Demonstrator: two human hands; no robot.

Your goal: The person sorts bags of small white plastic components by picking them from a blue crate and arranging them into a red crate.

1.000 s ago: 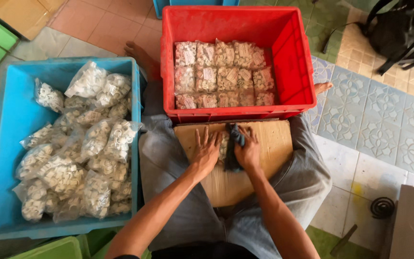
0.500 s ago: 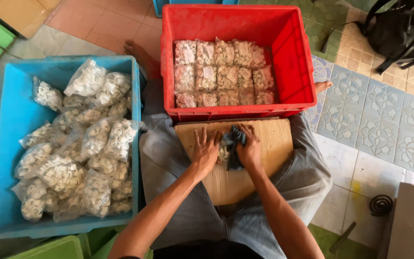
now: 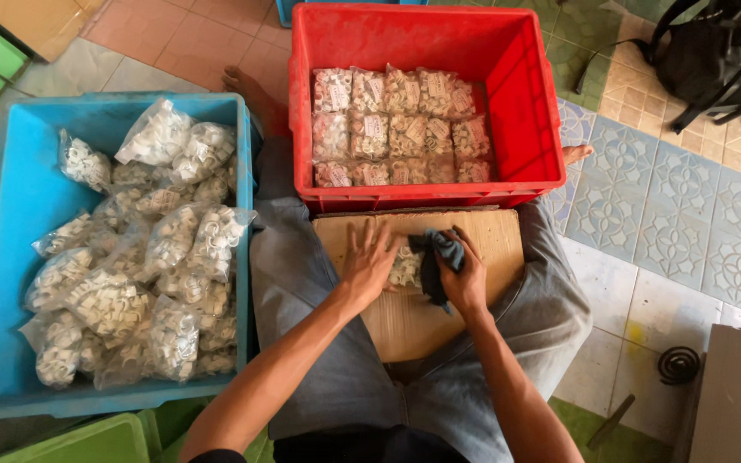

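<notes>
Left hand (image 3: 369, 261) presses flat, fingers spread, on one clear bag (image 3: 405, 267); right hand (image 3: 465, 279) grips one dark cloth (image 3: 436, 257), two crates nearby

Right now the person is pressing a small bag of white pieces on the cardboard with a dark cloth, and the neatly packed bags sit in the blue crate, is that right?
Not quite. The neatly packed bags sit in the red crate; the blue crate holds loose, piled bags. The head view shows it. The rest holds: the right hand presses a dark cloth by the small bag on the cardboard.
</notes>
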